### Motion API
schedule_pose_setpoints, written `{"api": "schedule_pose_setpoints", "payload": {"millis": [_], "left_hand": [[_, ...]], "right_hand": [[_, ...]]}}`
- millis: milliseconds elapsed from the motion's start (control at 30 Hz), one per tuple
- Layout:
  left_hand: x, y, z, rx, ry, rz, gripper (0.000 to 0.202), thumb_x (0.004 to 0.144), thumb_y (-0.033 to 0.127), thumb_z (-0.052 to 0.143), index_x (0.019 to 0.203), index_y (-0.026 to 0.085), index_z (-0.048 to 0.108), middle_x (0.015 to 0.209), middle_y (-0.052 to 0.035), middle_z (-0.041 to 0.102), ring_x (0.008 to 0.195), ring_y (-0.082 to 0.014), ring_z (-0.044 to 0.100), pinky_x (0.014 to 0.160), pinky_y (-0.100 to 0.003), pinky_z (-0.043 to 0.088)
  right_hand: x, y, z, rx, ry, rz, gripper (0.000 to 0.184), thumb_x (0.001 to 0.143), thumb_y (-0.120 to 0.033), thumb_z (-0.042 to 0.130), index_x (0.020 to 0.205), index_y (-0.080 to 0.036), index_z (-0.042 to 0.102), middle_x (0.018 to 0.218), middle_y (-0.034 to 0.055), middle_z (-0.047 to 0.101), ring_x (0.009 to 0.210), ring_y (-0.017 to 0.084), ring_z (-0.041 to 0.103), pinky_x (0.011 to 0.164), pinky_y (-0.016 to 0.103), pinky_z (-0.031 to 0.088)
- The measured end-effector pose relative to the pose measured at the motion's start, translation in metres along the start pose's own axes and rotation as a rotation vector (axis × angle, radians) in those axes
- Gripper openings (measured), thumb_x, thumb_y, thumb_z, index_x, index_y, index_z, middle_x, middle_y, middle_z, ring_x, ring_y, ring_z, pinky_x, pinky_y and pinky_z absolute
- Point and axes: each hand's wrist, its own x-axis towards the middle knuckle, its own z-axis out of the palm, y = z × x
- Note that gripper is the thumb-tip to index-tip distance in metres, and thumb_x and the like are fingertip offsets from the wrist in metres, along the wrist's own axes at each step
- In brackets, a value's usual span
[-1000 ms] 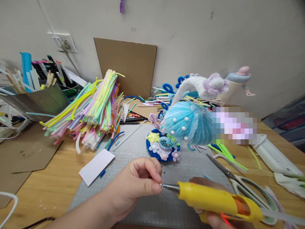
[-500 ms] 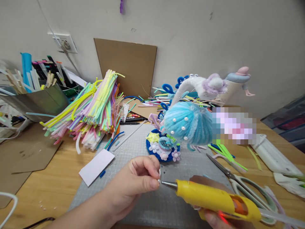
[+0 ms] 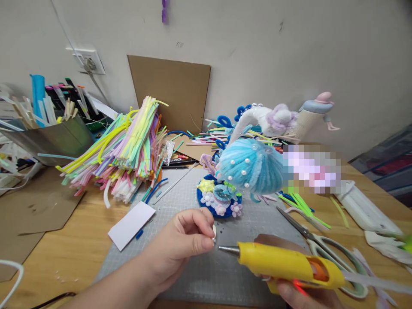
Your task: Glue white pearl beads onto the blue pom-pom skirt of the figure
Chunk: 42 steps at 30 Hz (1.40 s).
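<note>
My left hand (image 3: 180, 246) is pinched shut on a small white pearl bead (image 3: 214, 232) over the grey cutting mat (image 3: 180, 201). My right hand (image 3: 299, 294) grips a yellow glue gun (image 3: 286, 266); its metal nozzle points left, a short gap from the bead. Behind them stands a pipe-cleaner figure with a fluffy blue pearl-dotted dome (image 3: 249, 168) on a blue round base (image 3: 220, 201) with small flowers.
A big pile of pastel pipe cleaners (image 3: 124, 148) lies at the left. Scissors (image 3: 318, 246) lie right of the mat. A white card (image 3: 131, 225), a metal holder with pens (image 3: 51, 133), a cardboard sheet (image 3: 170, 92) and a white glue-stick packet (image 3: 363, 210) surround the mat.
The nozzle tip touched the bead earlier; now the glue gun has drawn back slightly to the right, and my left hand has turned the bead a little upward.
</note>
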Motion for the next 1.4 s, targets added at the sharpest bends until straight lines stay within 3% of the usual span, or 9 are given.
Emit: {"api": "schedule_pose_setpoints", "payload": {"millis": [300, 467, 567, 700, 833, 967, 1067, 1200, 1400], "left_hand": [[0.007, 0.008, -0.008, -0.044, 0.046, 0.071, 0.019, 0.058, 0.022, 0.087, 0.064, 0.018, 0.069, 0.072, 0.0034, 0.052, 0.06, -0.0056, 0.047, 0.054, -0.02, 0.033], [0.007, 0.01, -0.01, -0.077, 0.049, 0.083, 0.019, 0.058, 0.02, 0.087, 0.065, 0.018, 0.069, 0.074, 0.0032, 0.053, 0.059, -0.005, 0.047, 0.053, -0.019, 0.034], [0.007, 0.011, -0.011, -0.067, 0.043, 0.098, 0.019, 0.058, 0.019, 0.086, 0.065, 0.018, 0.069, 0.075, 0.0028, 0.055, 0.059, -0.0052, 0.047, 0.052, -0.019, 0.035], [0.009, 0.011, -0.014, -0.051, 0.056, 0.119, 0.02, 0.057, 0.019, 0.087, 0.065, 0.017, 0.068, 0.074, 0.0029, 0.055, 0.058, -0.0053, 0.047, 0.052, -0.018, 0.036], [0.012, 0.016, -0.016, -0.029, 0.091, 0.158, 0.024, 0.054, 0.02, 0.089, 0.064, 0.017, 0.068, 0.072, 0.0032, 0.056, 0.058, -0.0054, 0.047, 0.052, -0.018, 0.037], [0.006, 0.029, -0.004, 0.002, 0.141, 0.239, 0.023, 0.053, 0.022, 0.089, 0.064, 0.018, 0.069, 0.07, 0.0045, 0.058, 0.059, -0.0048, 0.048, 0.052, -0.016, 0.038], [-0.003, 0.042, 0.018, 0.048, 0.187, 0.321, 0.019, 0.057, 0.018, 0.087, 0.066, 0.019, 0.071, 0.07, 0.005, 0.062, 0.06, -0.0036, 0.05, 0.055, -0.014, 0.04], [-0.012, 0.058, 0.05, 0.25, 0.194, 0.53, 0.013, 0.061, 0.018, 0.085, 0.064, 0.021, 0.073, 0.07, 0.0041, 0.066, 0.068, -0.0061, 0.055, 0.063, -0.015, 0.044], [-0.005, 0.078, 0.075, 0.548, 0.172, 0.626, 0.007, 0.067, 0.018, 0.079, 0.067, 0.022, 0.074, 0.07, 0.0027, 0.064, 0.07, -0.0094, 0.056, 0.065, -0.021, 0.044]], "right_hand": [[-0.005, -0.009, -0.031, 0.494, -0.017, 0.502, 0.041, 0.083, -0.055, 0.058, 0.086, -0.016, 0.07, 0.077, 0.0065, 0.069, 0.054, 0.012, 0.059, 0.046, 0.021, 0.047], [-0.023, 0.008, -0.033, 0.4, -0.019, 0.829, 0.039, 0.084, -0.053, 0.06, 0.078, -0.015, 0.061, 0.071, 0.0085, 0.073, 0.052, 0.015, 0.068, 0.042, 0.019, 0.049], [-0.026, 0.021, -0.033, 0.078, -0.089, 0.922, 0.051, 0.087, -0.062, 0.045, 0.067, -0.017, 0.055, 0.056, 0.0069, 0.07, 0.04, 0.013, 0.063, 0.038, 0.018, 0.043], [-0.018, 0.015, -0.037, -0.489, 0.019, 0.751, 0.051, 0.079, -0.062, 0.056, 0.05, -0.02, 0.053, 0.038, -0.0004, 0.053, 0.033, 0.012, 0.045, 0.034, 0.022, 0.026], [0.002, -0.02, -0.044, -0.576, 0.214, 0.483, 0.046, 0.072, -0.052, 0.07, 0.044, -0.021, 0.052, 0.043, -0.0014, 0.048, 0.042, 0.013, 0.04, 0.04, 0.025, 0.023], [0.038, -0.053, -0.044, -0.384, 0.376, 0.156, 0.036, 0.082, -0.061, 0.057, 0.09, -0.025, 0.058, 0.088, 0.0037, 0.066, 0.079, 0.021, 0.064, 0.067, 0.032, 0.051], [0.068, -0.06, -0.04, -0.212, 0.33, -0.072, 0.072, 0.067, -0.072, 0.066, 0.121, -0.032, 0.042, 0.135, 0.0068, 0.052, 0.128, 0.024, 0.048, 0.102, 0.037, 0.044], [0.092, -0.056, -0.031, -0.032, 0.159, -0.169, 0.094, 0.062, -0.069, 0.073, 0.138, -0.033, 0.031, 0.145, 0.0097, 0.044, 0.136, 0.027, 0.041, 0.11, 0.044, 0.036], [0.098, -0.056, -0.018, 0.196, 0.082, -0.233, 0.087, 0.068, -0.04, 0.083, 0.139, -0.036, 0.033, 0.142, 0.0076, 0.043, 0.134, 0.028, 0.042, 0.11, 0.048, 0.037]]}}
